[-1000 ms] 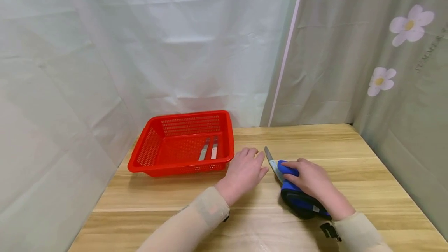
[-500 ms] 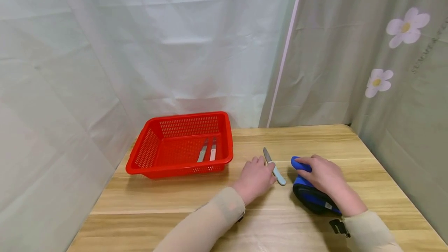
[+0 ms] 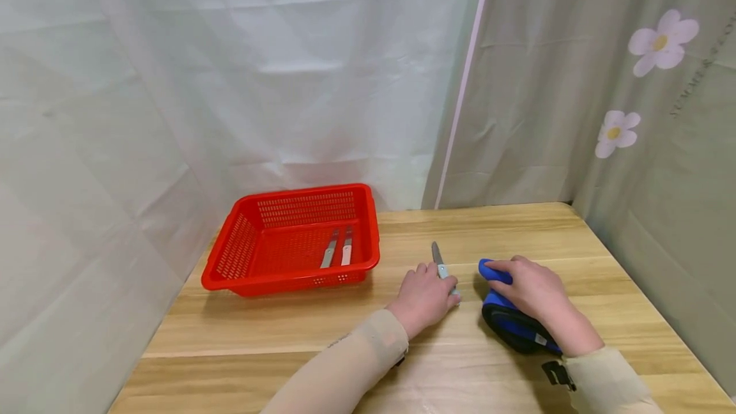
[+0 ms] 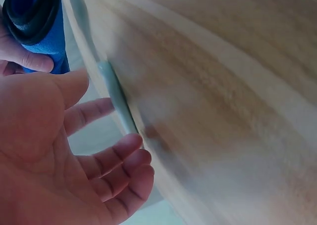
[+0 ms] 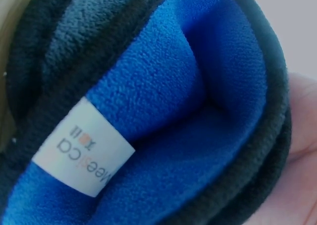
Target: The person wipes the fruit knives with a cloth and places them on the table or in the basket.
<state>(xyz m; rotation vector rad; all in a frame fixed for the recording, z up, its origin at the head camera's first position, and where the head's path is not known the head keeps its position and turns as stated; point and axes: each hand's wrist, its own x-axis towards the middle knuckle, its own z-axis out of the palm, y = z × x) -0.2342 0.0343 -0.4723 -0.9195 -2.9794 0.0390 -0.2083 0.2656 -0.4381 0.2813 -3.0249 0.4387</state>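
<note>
A small knife [image 3: 441, 269] with a pale blue-green handle lies on the wooden table right of the basket. My left hand [image 3: 425, 296] is over its handle and covers part of it. In the left wrist view the fingers are loosely bent, with the index fingertip right at the knife handle [image 4: 117, 93] and the thumb apart from it. To the right, my right hand [image 3: 531, 286] grips a rolled blue cloth [image 3: 499, 299] with black edging. The right wrist view looks into the cloth's folds, where a white label [image 5: 84, 148] shows.
Back left on the table [image 3: 506, 229] stands a red plastic basket [image 3: 299, 283]. Inside it lie two more knives, one with a grey-green handle [image 3: 328, 257] and one with a white handle [image 3: 347, 254]. Pale curtains [image 3: 322, 82] hang behind the table.
My right hand has moved the blue cloth rightward, away from the knife. The left hand has come rightward and down onto the knife's handle.
</note>
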